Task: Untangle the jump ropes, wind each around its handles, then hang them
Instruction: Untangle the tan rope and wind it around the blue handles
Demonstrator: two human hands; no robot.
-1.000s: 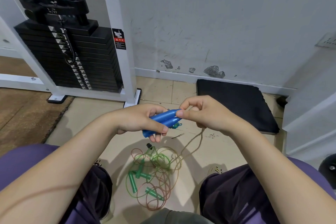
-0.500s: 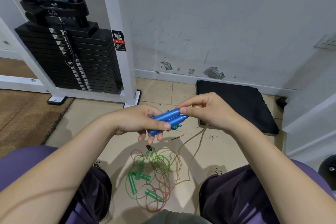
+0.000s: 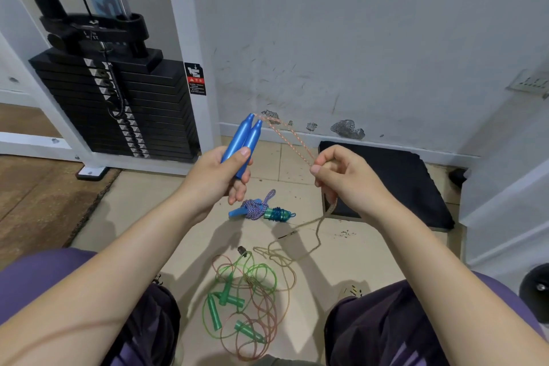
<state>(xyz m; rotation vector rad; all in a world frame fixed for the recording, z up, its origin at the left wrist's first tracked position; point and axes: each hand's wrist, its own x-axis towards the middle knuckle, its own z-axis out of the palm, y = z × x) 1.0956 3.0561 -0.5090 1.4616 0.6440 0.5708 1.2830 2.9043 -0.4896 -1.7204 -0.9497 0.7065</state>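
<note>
My left hand (image 3: 221, 177) grips two blue handles (image 3: 245, 140) side by side, their tips pointing up and away. An orange-and-white rope (image 3: 292, 142) runs in two strands from the handle tips down to my right hand (image 3: 346, 177), which pinches it; the slack trails to the floor (image 3: 300, 246). A wound purple-and-white rope on blue handles (image 3: 255, 209) lies on the floor beside a wound teal bundle (image 3: 277, 214). A tangle of green and orange ropes with green handles (image 3: 243, 303) lies between my knees.
A black weight stack (image 3: 118, 104) in a white frame (image 3: 185, 47) stands at the left. A black mat (image 3: 389, 184) lies against the grey wall at the right. Brown matting (image 3: 38, 202) covers the floor at the left.
My left hand has tipped the blue handles from lying flat to pointing up. My right hand has left the handle ends and drawn back to the right, pulling the rope taut.
</note>
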